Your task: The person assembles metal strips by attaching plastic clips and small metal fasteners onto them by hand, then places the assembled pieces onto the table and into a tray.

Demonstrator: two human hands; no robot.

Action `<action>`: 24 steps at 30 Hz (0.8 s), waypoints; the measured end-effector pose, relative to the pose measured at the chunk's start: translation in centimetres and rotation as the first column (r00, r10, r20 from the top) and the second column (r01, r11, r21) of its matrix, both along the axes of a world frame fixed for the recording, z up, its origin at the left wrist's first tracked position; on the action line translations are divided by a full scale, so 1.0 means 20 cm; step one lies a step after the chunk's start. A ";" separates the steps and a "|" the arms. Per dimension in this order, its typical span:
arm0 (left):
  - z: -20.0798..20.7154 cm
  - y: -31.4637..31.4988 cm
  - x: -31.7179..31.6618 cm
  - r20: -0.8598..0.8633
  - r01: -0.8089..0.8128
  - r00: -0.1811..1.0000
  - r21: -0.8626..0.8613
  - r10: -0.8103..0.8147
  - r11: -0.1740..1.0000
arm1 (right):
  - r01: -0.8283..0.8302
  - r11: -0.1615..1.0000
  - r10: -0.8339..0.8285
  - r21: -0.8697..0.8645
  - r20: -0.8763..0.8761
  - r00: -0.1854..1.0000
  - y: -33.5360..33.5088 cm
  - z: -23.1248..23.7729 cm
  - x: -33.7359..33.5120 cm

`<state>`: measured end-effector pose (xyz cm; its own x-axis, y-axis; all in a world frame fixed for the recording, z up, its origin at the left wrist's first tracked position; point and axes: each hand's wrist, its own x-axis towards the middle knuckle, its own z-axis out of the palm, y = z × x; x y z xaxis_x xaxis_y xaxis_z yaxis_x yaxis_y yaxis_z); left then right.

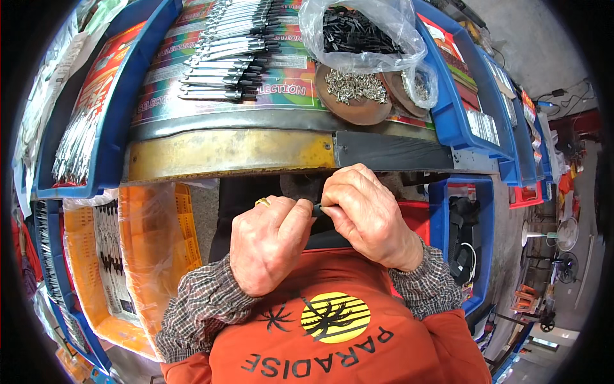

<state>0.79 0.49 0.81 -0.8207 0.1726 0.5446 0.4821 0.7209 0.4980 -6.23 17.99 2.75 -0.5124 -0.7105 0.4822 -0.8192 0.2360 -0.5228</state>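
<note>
My left hand [268, 242], with a ring on one finger, and my right hand [371, 214] meet in front of the bench edge. Both are closed, fingertips pinched together. Between them shows the end of a small dark greenish-black piece [318, 210]; the rest is hidden by my fingers, so I cannot tell its kind. On the bench ahead lies a row of slim silver parts with black ends [224, 64]. To its right, a clear plastic bag [409, 48] holds small black parts [352, 31]. Beneath the bag, a brown dish [342, 114] carries a heap of tiny metal pieces [355, 86].
A metal-edged bench [230, 152] spans the front. Blue trays stand left [121, 109] and right [448, 96], holding slim parts and packs. An orange crate [80, 256] sits low at my left; a blue bin [486, 256] with a black item and white cable stands right.
</note>
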 end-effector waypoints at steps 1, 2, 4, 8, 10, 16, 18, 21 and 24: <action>0.00 0.00 0.00 0.003 0.001 1.000 -0.026 -0.001 1.000 | 0.020 0.999 -0.018 0.031 -0.067 0.998 -0.01 0.00 0.01; -0.01 0.00 0.00 0.005 0.003 1.000 -0.051 -0.003 0.999 | 0.042 0.997 -0.034 0.060 -0.134 0.990 -0.01 0.00 0.01; -0.03 0.01 0.00 -0.010 -0.003 1.000 -0.064 0.002 0.998 | 0.037 0.995 -0.020 0.094 -0.173 0.985 -0.01 0.01 0.02; -0.03 0.01 0.01 0.002 0.000 1.000 -0.074 0.001 0.997 | 0.056 0.996 -0.042 0.074 -0.177 0.983 -0.01 0.01 0.03; -0.04 0.01 0.01 -0.004 -0.003 1.000 -0.078 0.002 0.997 | 0.053 0.997 -0.045 0.055 -0.144 0.989 -0.01 0.01 0.04; -0.05 0.01 0.01 -0.010 -0.008 1.000 -0.067 0.007 0.998 | 0.043 0.998 -0.041 0.043 -0.055 0.998 0.00 -0.03 0.04; -0.05 0.01 0.00 -0.009 -0.003 1.000 -0.059 0.002 0.998 | 0.058 0.997 -0.055 0.051 -0.046 0.997 -0.01 -0.03 0.05; -0.04 0.01 0.01 -0.004 0.000 1.000 -0.057 0.000 0.998 | 0.082 0.996 -0.079 0.035 -0.076 0.994 -0.01 -0.04 0.05; -0.04 0.01 0.01 0.064 -0.011 0.998 -0.056 0.014 0.998 | 0.078 0.997 -0.075 0.029 -0.099 0.992 -0.01 -0.05 0.05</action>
<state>1.05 0.74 -0.07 -0.8562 0.1905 0.4802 0.4409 0.7539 0.4870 -5.21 17.77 1.83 -0.5175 -0.6871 0.5099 -0.8448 0.3155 -0.4323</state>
